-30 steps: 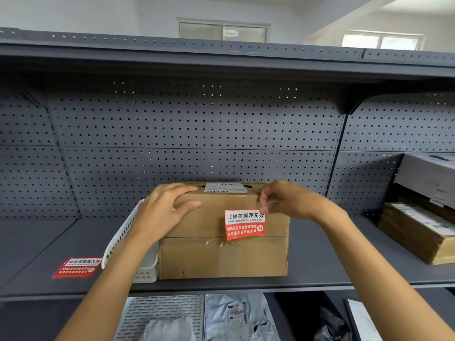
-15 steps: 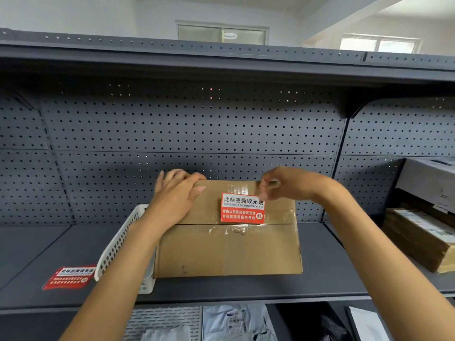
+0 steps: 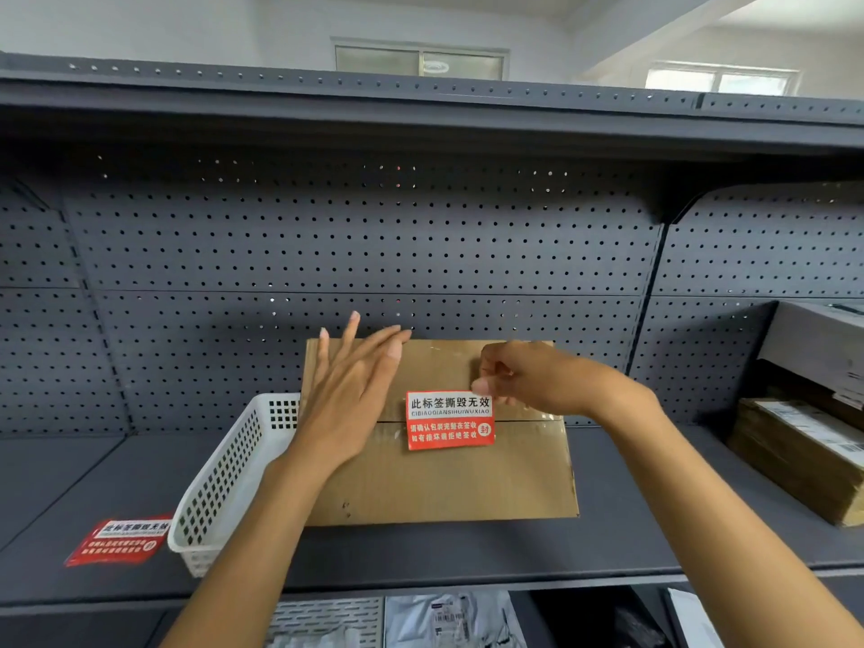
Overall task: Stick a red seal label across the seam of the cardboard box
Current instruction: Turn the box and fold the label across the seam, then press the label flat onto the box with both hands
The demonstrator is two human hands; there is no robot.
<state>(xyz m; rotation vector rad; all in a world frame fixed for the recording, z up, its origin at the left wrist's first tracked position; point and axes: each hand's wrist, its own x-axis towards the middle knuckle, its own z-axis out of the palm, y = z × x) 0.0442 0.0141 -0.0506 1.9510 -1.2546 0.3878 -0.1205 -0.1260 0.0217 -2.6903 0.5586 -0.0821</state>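
Note:
The cardboard box (image 3: 467,479) stands tipped back on the dark shelf, its taped seam running left to right across the face I see. A red and white seal label (image 3: 450,420) lies across that seam near the middle. My right hand (image 3: 533,381) pinches the label's upper right corner between thumb and forefinger. My left hand (image 3: 355,395) is over the box's left part with its fingers spread and straight, blurred, holding nothing.
A white perforated plastic basket (image 3: 224,488) sits against the box's left side. A sheet of red labels (image 3: 119,541) lies on the shelf (image 3: 654,535) at the left. Stacked cardboard boxes (image 3: 804,451) stand at the right. Pegboard backs the shelf.
The box has tipped further back, so its seam face now fronts me. The label has come down from above the seam onto it. My left hand has lifted off the box edge, fingers spread.

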